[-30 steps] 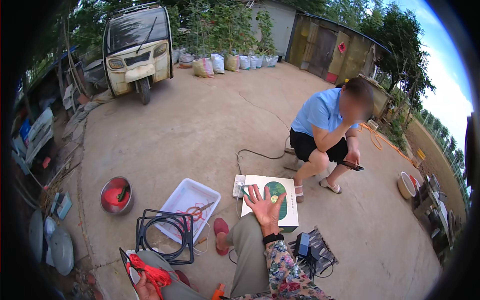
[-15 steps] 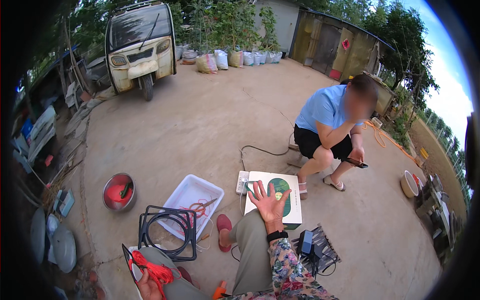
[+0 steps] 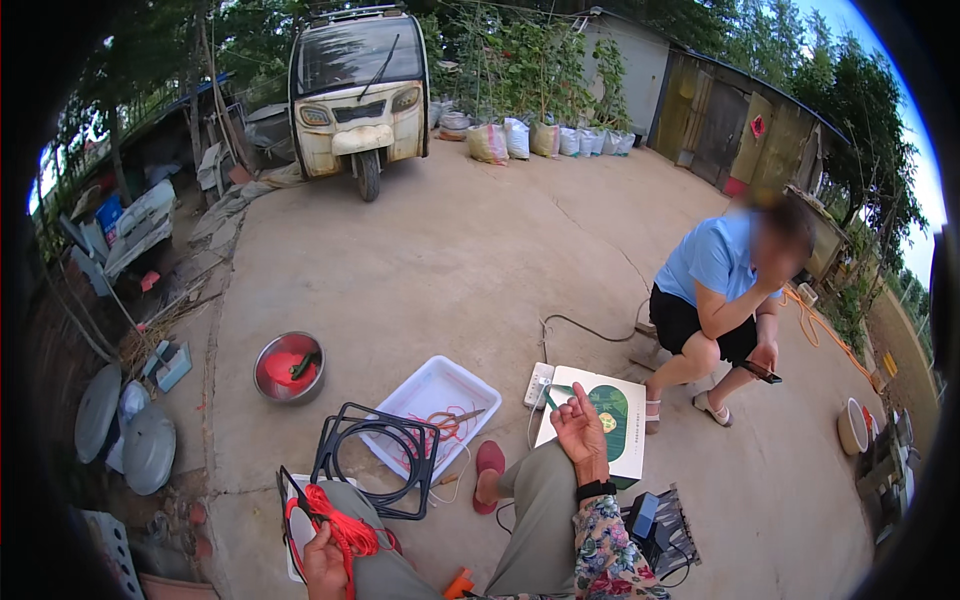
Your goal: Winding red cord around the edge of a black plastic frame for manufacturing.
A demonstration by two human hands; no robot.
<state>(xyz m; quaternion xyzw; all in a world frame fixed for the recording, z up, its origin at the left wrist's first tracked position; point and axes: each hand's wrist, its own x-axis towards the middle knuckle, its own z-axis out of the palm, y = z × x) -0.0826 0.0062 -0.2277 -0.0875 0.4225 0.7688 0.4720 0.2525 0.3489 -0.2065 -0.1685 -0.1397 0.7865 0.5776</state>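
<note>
My left hand (image 3: 325,562) is closed around a bundle of red cord (image 3: 345,525) at the lower left, over my left knee. A flat white piece with a dark edge (image 3: 300,530) is beside the cord, partly hidden by my fingers. Above my right knee, my right hand (image 3: 580,432) is turned palm up, fingers half bent and apart, holding nothing I can see. Behind it lies a white box with a green printed panel (image 3: 628,455). A black square frame with a round ring (image 3: 375,460) stands beside my left knee.
A white plastic tray (image 3: 478,378) holds scissors (image 3: 445,418) and red cord scraps. A metal bowl (image 3: 262,385) with red contents sits further left. A power strip (image 3: 538,385) adjoins the box. A seated person (image 3: 705,260) holds a phone. A three-wheeled vehicle (image 3: 360,100) stands behind.
My right hand's fingers have gone from widely spread to drawn together and partly bent. The whole view has shifted, so the scene sits further right. My left hand still grips the cord.
</note>
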